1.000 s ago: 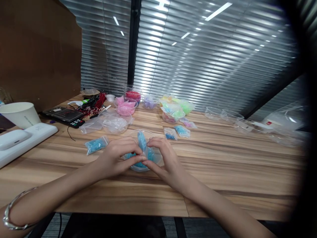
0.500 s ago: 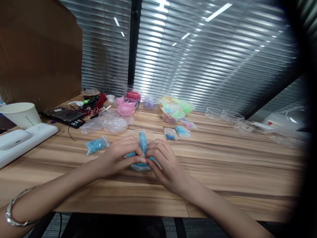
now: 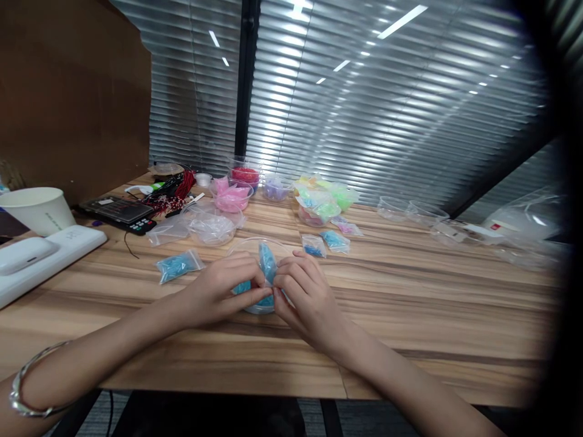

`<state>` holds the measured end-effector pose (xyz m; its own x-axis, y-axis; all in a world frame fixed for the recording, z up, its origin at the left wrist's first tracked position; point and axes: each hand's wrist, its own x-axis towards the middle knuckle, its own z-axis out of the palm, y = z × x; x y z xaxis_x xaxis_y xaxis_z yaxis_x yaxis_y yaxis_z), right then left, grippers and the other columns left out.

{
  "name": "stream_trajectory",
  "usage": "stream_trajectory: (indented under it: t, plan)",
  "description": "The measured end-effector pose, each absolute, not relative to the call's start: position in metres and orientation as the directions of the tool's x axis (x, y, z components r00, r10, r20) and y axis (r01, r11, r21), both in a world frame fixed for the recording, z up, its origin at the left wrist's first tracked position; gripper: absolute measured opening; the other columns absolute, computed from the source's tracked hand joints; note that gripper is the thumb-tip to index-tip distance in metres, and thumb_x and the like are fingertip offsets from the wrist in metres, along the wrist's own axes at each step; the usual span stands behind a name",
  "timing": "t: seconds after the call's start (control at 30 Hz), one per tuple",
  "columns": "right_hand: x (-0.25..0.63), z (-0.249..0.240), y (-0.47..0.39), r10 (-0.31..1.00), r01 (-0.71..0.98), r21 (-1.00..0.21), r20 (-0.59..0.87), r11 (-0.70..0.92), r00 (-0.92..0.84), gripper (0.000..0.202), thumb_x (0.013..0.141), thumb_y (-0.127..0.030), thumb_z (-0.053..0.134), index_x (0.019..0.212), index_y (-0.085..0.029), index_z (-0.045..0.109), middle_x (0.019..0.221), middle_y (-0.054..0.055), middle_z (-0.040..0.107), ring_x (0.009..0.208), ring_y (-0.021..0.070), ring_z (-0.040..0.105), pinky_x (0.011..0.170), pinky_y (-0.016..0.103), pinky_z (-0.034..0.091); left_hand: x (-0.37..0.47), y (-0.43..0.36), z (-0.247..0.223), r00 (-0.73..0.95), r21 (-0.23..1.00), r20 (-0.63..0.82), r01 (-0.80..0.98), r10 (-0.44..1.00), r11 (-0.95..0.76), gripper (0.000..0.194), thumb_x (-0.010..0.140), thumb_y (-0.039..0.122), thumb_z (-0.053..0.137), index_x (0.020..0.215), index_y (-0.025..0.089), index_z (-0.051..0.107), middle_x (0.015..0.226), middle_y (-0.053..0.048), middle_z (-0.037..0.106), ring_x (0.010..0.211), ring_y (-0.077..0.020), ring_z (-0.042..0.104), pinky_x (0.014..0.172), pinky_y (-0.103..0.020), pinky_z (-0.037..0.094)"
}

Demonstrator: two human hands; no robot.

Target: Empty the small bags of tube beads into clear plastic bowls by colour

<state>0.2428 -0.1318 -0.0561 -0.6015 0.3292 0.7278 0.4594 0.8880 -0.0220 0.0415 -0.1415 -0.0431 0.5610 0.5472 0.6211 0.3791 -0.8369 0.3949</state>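
Wooden table point(image 3: 410, 303), one clear plastic bowl point(image 3: 260, 310). Above bowl, left hand point(image 3: 225, 285), right hand point(image 3: 307, 297): fingers clamped on one blue-filled bag point(image 3: 266, 262).

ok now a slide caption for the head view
Left hand and right hand pinch a blue-filled bag over a clear bowl.

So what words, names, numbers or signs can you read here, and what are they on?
No word or number can be read for sure.
Paper cup: a line of dark print, too blurred to read.
Long white bar: a faint grey mark on top, too unclear to read.
Black gadget: its buttons are too small to show any signs.
Red patch at the right: too small to read anything on it.
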Motion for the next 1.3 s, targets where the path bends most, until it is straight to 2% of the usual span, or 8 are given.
stream_trajectory:
  t: [0.43, 0.8, 1.13, 1.23, 1.3]
  plan:
    - [0.2421, -0.0581, -0.1317, 0.311, 0.496, 0.028, 0.747, 0.868, -0.587, 0.016, 0.08, -0.006, 0.049, 0.078, -0.022, 0.05, 0.074, 0.002, 0.062, 0.08, 0.0184, 0.059, 0.093, 0.045, 0.044, 0.0449, -0.1417, -0.0425, 0.555, 0.344, 0.651, 0.393, 0.518, -0.853, 0.014, 0.089, 0.016, 0.054, 0.076, 0.018, 0.056, 0.071, 0.0, 0.061, 0.069, -0.0119, 0.056, 0.066, -0.023, 0.044]
    - [0.2426, -0.0575, -0.1296, 0.343, 0.501, -0.016, 0.747, 0.865, -0.57, 0.016, 0.082, -0.005, 0.05, 0.081, -0.021, 0.049, 0.078, 0.004, 0.06, 0.082, 0.0197, 0.055, 0.09, 0.045, 0.044, 0.0457, -0.1416, -0.0456, 0.534, 0.294, 0.678, 0.432, 0.505, -0.852, 0.015, 0.087, 0.014, 0.057, 0.073, 0.017, 0.053, 0.067, 0.001, 0.057, 0.065, -0.011, 0.053, 0.064, -0.024, 0.042]
    - [0.2471, -0.0561, -0.1219, 0.398, 0.478, -0.119, 0.741, 0.871, -0.541, 0.013, 0.088, -0.009, 0.048, 0.081, -0.021, 0.046, 0.074, 0.004, 0.056, 0.077, 0.0204, 0.052, 0.075, 0.039, 0.042, 0.0427, -0.1388, -0.0482, 0.496, 0.314, 0.675, 0.475, 0.546, -0.822, 0.013, 0.087, 0.016, 0.057, 0.075, 0.017, 0.056, 0.067, 0.001, 0.057, 0.065, -0.0114, 0.053, 0.064, -0.025, 0.042]
    - [0.248, -0.0565, -0.1224, 0.451, 0.458, -0.204, 0.717, 0.865, -0.532, 0.014, 0.091, -0.012, 0.047, 0.08, -0.02, 0.046, 0.074, 0.003, 0.054, 0.076, 0.0191, 0.049, 0.072, 0.036, 0.04, 0.0404, -0.1372, -0.048, 0.492, 0.309, 0.677, 0.485, 0.547, -0.818, 0.008, 0.088, 0.018, 0.058, 0.081, 0.017, 0.057, 0.073, 0.0, 0.06, 0.07, -0.0119, 0.053, 0.068, -0.026, 0.043]
    - [0.2499, -0.0563, -0.1218, 0.524, 0.446, -0.311, 0.682, 0.84, -0.511, 0.013, 0.093, -0.015, 0.046, 0.082, -0.02, 0.047, 0.077, 0.003, 0.053, 0.077, 0.0182, 0.049, 0.073, 0.035, 0.039, 0.0392, -0.1366, -0.047, 0.477, 0.312, 0.676, 0.504, 0.561, -0.805, 0.002, 0.089, 0.019, 0.058, 0.088, 0.017, 0.058, 0.077, 0.0, 0.061, 0.074, -0.0127, 0.055, 0.071, -0.026, 0.044]
